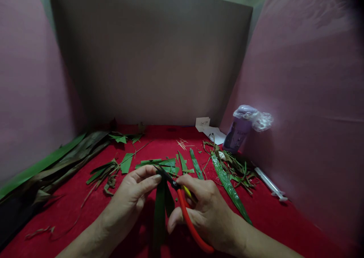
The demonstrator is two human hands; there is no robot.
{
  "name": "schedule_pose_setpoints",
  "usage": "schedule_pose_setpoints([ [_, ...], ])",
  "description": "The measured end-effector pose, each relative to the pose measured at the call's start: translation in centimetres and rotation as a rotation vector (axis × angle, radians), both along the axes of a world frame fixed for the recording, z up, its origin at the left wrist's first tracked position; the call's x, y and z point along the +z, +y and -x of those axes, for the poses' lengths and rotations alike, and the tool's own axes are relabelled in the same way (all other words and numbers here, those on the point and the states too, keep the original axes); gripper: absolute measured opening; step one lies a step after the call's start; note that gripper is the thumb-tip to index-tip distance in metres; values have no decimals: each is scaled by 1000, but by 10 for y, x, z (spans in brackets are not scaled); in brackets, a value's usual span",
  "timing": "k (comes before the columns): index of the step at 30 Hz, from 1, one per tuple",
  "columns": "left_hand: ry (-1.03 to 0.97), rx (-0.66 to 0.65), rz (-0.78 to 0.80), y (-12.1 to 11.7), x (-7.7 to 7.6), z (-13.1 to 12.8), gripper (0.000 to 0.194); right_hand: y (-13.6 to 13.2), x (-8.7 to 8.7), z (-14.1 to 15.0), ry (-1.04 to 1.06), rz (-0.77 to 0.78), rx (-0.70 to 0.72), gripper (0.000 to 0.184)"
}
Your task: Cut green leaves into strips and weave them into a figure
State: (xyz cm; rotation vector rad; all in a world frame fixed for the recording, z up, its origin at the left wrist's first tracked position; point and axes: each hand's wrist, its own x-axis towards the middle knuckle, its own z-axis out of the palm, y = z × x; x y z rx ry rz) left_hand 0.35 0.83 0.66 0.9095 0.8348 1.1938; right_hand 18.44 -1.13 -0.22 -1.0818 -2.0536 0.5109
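My left hand [133,189] pinches the upper end of a dark green leaf strip [159,216] between thumb and fingers. The strip hangs down in front of the red cloth, with a second narrower flap beside it. My right hand [209,205] grips scissors [186,208] with red and yellow handles. Their dark blades point up and left, reaching the top of the strip at my left fingertips. Whether the blades are closed on the leaf is hard to make out. Just beyond my hands lie several cut green leaf pieces [173,162].
Red cloth [159,136] covers the surface. Long leaves [65,155] lie at left, dry plant scraps [239,170] at right. Thin wooden sticks [183,143], paper cards [213,134], a purple plastic-wrapped cup [237,134], a syringe [270,184] and a glossy leaf strip [229,186] are also there.
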Motion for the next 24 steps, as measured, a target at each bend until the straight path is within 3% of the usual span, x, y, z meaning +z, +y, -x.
schedule_pose_setpoints([
  [12,-11,17,-1,1,-2,1,11,2,0,0,13,-28,8,52],
  [18,7,35,23,-2,0,1,13,0,5,1,-3,2,8,40],
  [20,1,56,32,-2,1,1,14,6,8,-5,-62,-30,-58,34],
  [24,-21,45,48,-2,2,0,14,30,10,-32,-417,-119,-386,18],
])
